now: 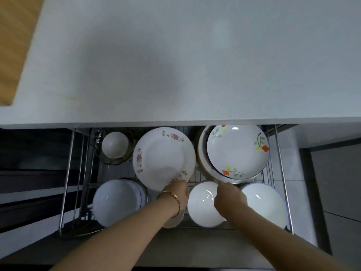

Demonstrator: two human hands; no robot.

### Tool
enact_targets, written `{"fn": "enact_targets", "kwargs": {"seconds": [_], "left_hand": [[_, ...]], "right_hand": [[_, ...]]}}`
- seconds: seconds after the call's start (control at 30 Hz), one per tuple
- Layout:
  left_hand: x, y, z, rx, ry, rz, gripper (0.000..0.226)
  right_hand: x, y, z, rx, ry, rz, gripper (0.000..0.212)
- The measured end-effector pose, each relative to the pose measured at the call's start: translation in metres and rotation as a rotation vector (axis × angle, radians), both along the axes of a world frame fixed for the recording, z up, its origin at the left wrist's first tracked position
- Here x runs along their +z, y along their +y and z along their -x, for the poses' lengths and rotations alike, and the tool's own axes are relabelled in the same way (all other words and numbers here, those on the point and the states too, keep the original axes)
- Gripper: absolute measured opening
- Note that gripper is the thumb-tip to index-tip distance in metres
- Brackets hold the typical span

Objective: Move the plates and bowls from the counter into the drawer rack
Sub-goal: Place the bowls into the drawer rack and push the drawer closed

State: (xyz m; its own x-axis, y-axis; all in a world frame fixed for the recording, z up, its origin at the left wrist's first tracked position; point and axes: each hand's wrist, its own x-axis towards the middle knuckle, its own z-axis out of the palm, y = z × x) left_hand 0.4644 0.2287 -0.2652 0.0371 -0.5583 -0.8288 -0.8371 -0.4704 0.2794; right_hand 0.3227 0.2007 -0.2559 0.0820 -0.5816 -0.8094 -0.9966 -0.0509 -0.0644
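Note:
The wire drawer rack [67,178] is pulled out below the white counter [175,65]. My left hand [176,192], with a bracelet on the wrist, grips the near rim of a pink-flowered plate [162,155] in the rack's middle. My right hand [228,196] holds the near rim of an orange-flowered plate [236,149], which lies on a stack at the back right. Beneath my hands sit a white bowl [203,206], a blue-rimmed bowl [263,204] at the right and stacked bowls [115,202] at the left. A small cup [114,144] rests in a glass dish at the back left.
The counter's front edge overhangs the back of the drawer. A wooden surface [13,45] lies at the far left. Grey floor tiles [336,182] show to the right of the drawer, dark cabinet fronts to its left.

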Motion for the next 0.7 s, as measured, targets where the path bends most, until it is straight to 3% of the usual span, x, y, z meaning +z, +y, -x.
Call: {"fn": "enact_targets", "kwargs": {"seconds": [0.2, 0.4, 0.57, 0.7], "left_hand": [[0.071, -0.026, -0.045, 0.242, -0.007, 0.169, 0.030], [0.157, -0.088, -0.121, 0.451, 0.008, 0.467, 0.022], [0.197, -0.154, -0.202, 0.640, -0.034, 0.616, 0.020], [0.196, -0.206, -0.259, 0.730, -0.015, 0.647, 0.019]], "right_hand": [[0.069, -0.045, -0.031, 0.088, -0.145, -0.008, 0.031], [0.158, -0.126, -0.103, 0.089, -0.361, 0.142, 0.034], [0.196, -0.213, -0.181, -0.184, -0.561, 0.185, 0.031], [0.206, -0.277, -0.243, -0.598, -0.735, 0.135, 0.025]]}}
